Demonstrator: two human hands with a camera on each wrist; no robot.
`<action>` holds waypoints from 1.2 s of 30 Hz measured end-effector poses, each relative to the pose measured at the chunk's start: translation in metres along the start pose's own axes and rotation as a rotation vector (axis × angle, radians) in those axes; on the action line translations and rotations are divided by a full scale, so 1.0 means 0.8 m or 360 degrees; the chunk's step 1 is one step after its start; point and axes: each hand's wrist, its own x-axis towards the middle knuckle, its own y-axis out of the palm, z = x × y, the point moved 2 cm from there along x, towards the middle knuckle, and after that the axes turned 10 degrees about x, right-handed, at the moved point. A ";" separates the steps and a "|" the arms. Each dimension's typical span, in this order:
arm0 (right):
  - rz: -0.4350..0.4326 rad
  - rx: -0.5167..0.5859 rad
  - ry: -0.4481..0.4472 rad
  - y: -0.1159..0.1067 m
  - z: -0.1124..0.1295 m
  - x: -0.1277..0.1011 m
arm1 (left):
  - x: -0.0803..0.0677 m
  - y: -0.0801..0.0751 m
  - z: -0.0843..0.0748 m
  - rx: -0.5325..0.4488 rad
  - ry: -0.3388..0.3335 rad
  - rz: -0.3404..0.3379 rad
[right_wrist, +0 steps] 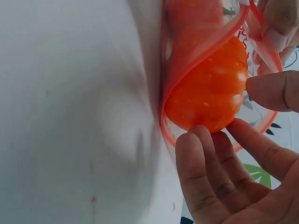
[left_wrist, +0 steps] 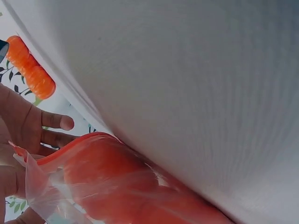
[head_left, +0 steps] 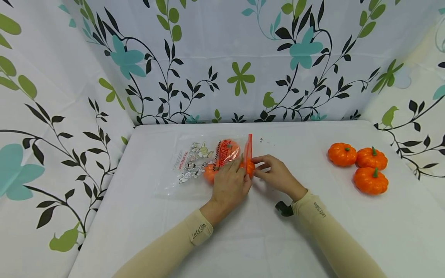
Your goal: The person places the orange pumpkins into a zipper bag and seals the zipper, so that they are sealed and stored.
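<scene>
A clear zip bag with a red zip strip and printed figures lies on the table, its mouth facing right. Inside, orange toy pumpkins show through the plastic. My left hand lies over the bag near its mouth and holds the rim; its thumb shows at the rim in the right wrist view. With thumb and fingertips, my right hand grips an orange pumpkin partly within the open mouth. The left wrist view shows the red-edged bag bulging, with the right hand beyond it.
Three more orange pumpkins sit close together on the right of the white table. A small black object is at the right wrist. A patterned curtain hangs behind and at both sides.
</scene>
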 end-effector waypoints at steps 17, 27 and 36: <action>0.0232 0.0118 -0.0188 0.021 0.007 0.003 | -0.001 0.000 0.002 0.0011 0.0014 -0.0070; 0.0042 -0.0278 -0.0318 -0.003 0.004 -0.013 | -0.001 0.002 0.002 -0.0027 0.0007 -0.0096; -0.0279 -0.1035 -0.0409 -0.042 0.009 -0.025 | -0.002 0.001 0.003 -0.0032 -0.0012 -0.0078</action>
